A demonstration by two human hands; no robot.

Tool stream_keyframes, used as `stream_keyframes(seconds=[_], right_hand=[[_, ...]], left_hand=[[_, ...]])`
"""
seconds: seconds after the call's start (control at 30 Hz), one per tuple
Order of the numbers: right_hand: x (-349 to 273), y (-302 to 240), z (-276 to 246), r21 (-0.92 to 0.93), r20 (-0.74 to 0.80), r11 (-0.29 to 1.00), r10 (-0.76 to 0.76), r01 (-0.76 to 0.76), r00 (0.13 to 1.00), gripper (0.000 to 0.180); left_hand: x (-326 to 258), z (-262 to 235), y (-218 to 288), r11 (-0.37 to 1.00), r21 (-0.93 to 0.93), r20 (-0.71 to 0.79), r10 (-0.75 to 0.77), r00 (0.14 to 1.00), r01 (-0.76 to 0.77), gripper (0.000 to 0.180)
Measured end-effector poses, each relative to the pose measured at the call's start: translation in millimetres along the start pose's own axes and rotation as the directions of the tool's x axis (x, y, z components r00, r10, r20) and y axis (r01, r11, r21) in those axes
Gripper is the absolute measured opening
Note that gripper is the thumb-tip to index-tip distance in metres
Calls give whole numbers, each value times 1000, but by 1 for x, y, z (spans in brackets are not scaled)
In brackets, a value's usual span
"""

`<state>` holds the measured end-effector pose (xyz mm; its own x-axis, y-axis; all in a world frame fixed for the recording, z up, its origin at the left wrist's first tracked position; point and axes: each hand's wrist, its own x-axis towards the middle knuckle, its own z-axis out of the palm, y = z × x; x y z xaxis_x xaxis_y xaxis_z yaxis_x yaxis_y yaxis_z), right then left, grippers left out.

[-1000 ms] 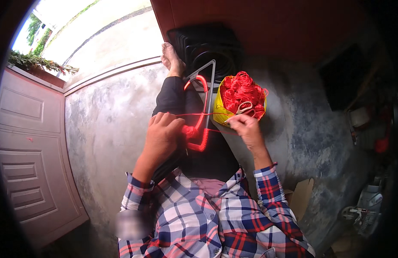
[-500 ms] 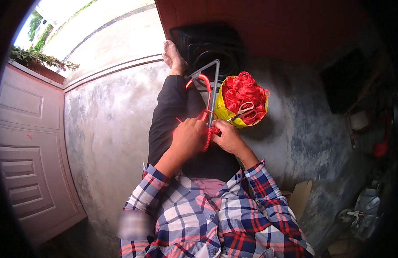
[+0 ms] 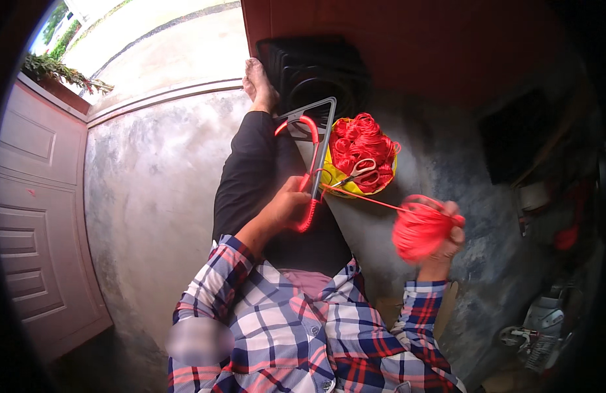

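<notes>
My left hand (image 3: 288, 203) is closed round the lower part of a grey metal frame (image 3: 328, 131), which stands over my lap. Red cord covers some of its bars, with a tightly wrapped red curve (image 3: 309, 216) below my fingers. Out to the right, my right hand (image 3: 451, 243) grips a loose skein of red cord (image 3: 414, 230), slightly blurred. A single strand (image 3: 368, 199) runs taut from the skein to the frame beside my left hand. Beyond it, a yellow container (image 3: 328, 171) holds more red cord bundles (image 3: 363, 141). Scissors (image 3: 363, 171) with pale and red handles lie on them.
Black coiled or stacked items (image 3: 316, 72) lie by my bare foot (image 3: 258, 85). A panelled door (image 3: 41, 216) is on the left, with a doorway to bright ground beyond. Cardboard (image 3: 447, 304) and a metal mechanical part (image 3: 539, 327) are on the right.
My right hand has moved from the frame far out to the right, carrying the skein and drawing the strand straight. My left hand stays at the frame.
</notes>
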<state>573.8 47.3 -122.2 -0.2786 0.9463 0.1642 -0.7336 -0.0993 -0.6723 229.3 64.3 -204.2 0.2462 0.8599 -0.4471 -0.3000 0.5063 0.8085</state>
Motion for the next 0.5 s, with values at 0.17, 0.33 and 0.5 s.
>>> stream_keyframes(seconds=[0.17,0.33,0.5], right_hand=[[-18,-31,-24,169,-47,955,-240,245,970,32],[-5,29,-10,-88,-369,993,39,-77,929,34],[9,137,27,-556,-235,658,462,-508,855,27]], left_hand=[[-17,17,10,997,-51,-26,-52,998,50,39],[-28,24,-12,999,-3,30,-41,999,41,44],[-23,25,-23,998,31,28,-54,998,53,43]])
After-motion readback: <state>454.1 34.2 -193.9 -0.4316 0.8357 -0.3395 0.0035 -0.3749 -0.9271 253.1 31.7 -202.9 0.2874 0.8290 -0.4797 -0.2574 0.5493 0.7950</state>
